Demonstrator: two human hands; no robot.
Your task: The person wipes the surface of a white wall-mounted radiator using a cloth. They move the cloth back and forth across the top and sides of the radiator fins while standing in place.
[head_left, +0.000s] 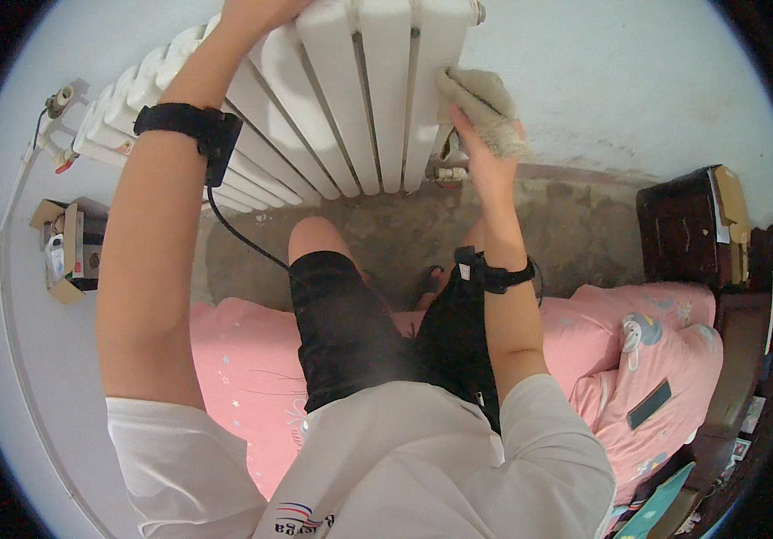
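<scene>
A white column radiator point(386, 101) stands against the wall in front of me. My right hand point(491, 158) holds a beige-grey cloth point(484, 101), folded and bunched, at the radiator's right end face. The thumb lies over the cloth; part of the other fingers is hidden under it. My left hand point(269, 12) reaches to the radiator's top at the upper edge of the picture. Its fingers are cut off by that edge, so I cannot tell whether they grip anything. Black straps are around both my forearms, and the left one carries a small black box with a cable.
A pink patterned bedspread point(245, 377) lies under and beside me, with a phone point(649, 404) on it at the right. An open cardboard box point(73, 249) is at the left, near a valve with a red handle point(64, 166). A dark wooden cabinet point(676, 229) stands at the right.
</scene>
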